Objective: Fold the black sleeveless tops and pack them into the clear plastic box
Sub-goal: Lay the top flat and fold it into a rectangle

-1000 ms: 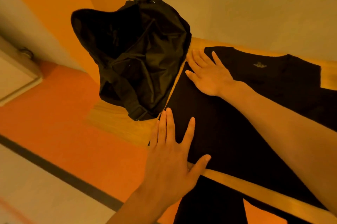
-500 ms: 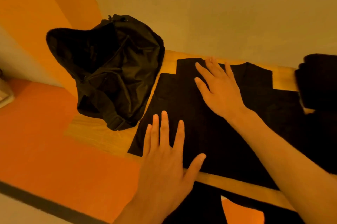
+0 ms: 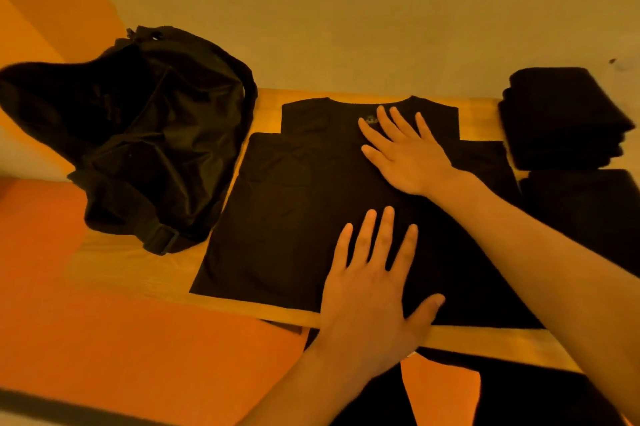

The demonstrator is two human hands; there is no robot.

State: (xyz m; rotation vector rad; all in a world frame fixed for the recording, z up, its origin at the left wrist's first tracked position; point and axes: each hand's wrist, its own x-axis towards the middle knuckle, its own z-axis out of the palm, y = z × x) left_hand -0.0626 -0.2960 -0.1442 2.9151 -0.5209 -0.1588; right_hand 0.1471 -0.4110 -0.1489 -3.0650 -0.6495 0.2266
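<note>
Black cloth (image 3: 519, 391) hangs below the near table edge; can't tell what it is. Light wooden tabletop (image 3: 131, 266) sits above an orange floor (image 3: 104, 349).

My left hand (image 3: 370, 290) lies flat, fingers straight and spread, gripping nothing. The palm presses the near hem of the black sleeveless top (image 3: 294, 217) and the heel of the hand is at the table edge.

The top is spread flat mid-table, neckline pointing to the wall, with creases on its left side.

My right hand (image 3: 405, 152) is further up, also flat with fingers apart and holding nothing. It presses the chest just below the neckline.

Left of the top, touching its edge or just beside it, a crumpled black fabric bag with a strap (image 3: 156, 148) lies open. At far right, a stack of folded black garments (image 3: 561, 117) sits near the top's shoulder, with another dark folded piece (image 3: 581, 211) in front of it. A beige wall (image 3: 346, 10) is behind everything.
</note>
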